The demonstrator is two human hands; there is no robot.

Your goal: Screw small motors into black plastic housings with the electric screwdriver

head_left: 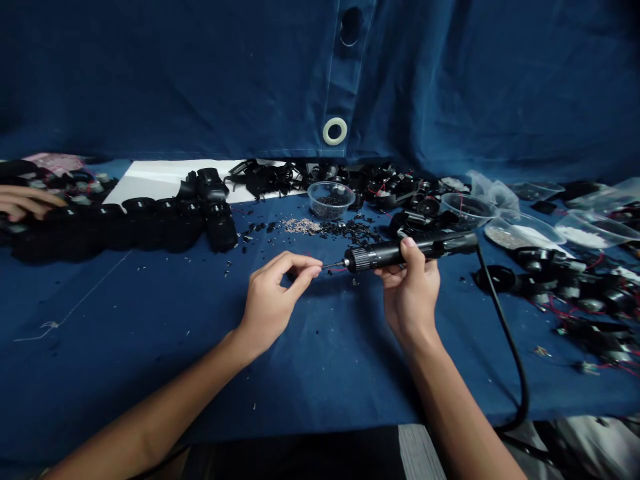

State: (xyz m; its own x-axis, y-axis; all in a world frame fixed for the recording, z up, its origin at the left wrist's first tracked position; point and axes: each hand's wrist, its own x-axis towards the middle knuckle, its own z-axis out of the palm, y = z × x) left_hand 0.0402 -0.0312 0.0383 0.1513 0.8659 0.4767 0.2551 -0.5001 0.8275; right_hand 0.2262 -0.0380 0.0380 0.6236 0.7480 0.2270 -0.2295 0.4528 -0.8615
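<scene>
Blue cotton cloth [150,380] covers the bench, and a blue curtain [200,73] with a pale grommet [335,131] hangs behind it. At the far left, another person's hand [27,203] rests by a long row of black plastic housings [150,230], some stacked beside a white sheet [165,180]. Farther along lie a clear plastic bowl [330,200] holding small dark pieces and a loose heap of tiny screws [301,226] among black scraps.

In front of these, the left hand [273,300] has its thumb and fingertips [315,270] pinched together just beside the tip of a thin metal bit [333,265]; whether they grip anything tiny cannot be told. The right hand [410,290] is clamped around a black corded electric screwdriver [400,253], its thumb on top and its fingers underneath. The tool lies level above the cloth, its bit pointing left toward the pinch. That steady, level hold suits fine work, with both wrists free of the bench and the tip in plain sight.

The black cord [510,340] drops away to the right, clear of the hands, past more clear bowls [525,230] and black parts with red wires [580,293].
</scene>
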